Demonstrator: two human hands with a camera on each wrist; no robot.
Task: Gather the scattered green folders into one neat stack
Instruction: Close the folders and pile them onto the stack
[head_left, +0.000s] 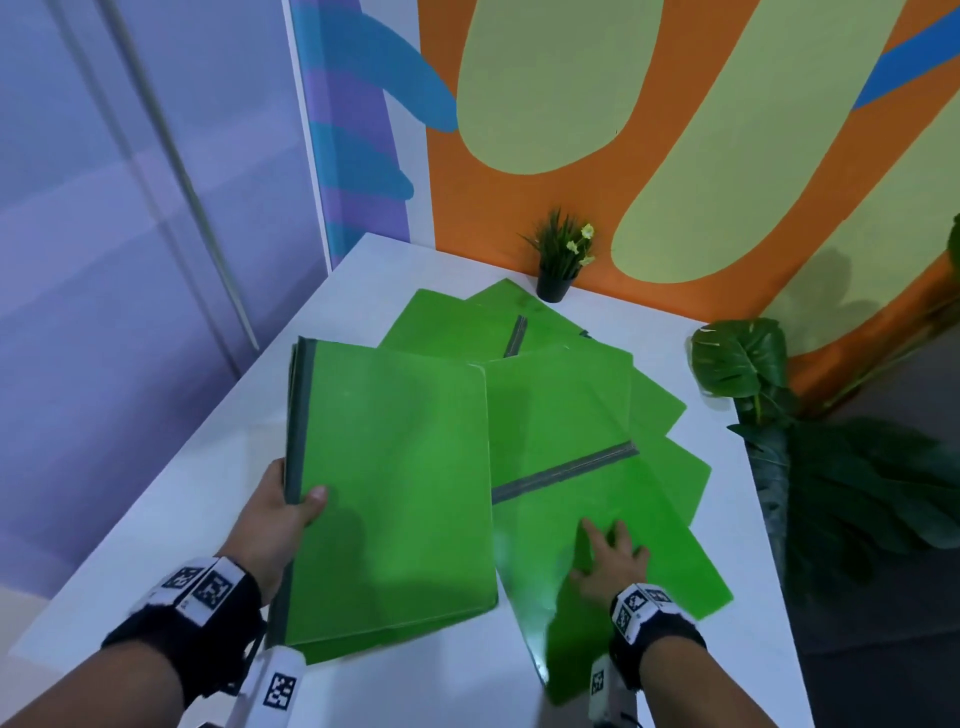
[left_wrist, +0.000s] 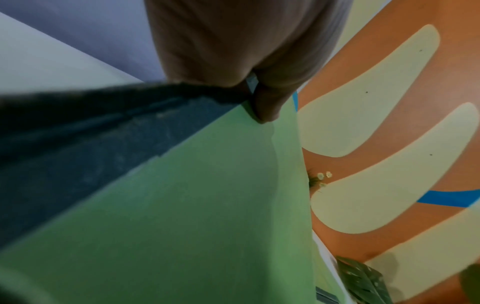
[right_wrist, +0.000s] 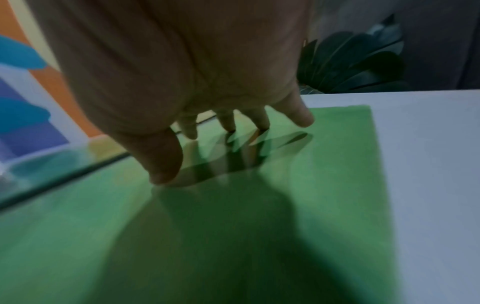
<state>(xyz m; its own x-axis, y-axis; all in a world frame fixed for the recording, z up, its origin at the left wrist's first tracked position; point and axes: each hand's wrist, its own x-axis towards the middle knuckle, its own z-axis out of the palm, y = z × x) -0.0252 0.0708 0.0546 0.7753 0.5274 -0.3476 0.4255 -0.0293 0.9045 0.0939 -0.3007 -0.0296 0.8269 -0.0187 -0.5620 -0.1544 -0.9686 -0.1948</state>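
White table (head_left: 156, 519), scattered green folders (head_left: 561, 395)

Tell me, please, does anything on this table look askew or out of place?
Yes: the loose folders lie fanned at different angles, overlapping rather than squared. The left hand grips a gathered stack by its spine; the right hand presses on the nearest folder. Nothing looks damaged.

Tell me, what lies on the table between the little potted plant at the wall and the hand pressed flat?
Only fanned-out green folders: the head view shows them overlapping from the potted plant down to the right hand.
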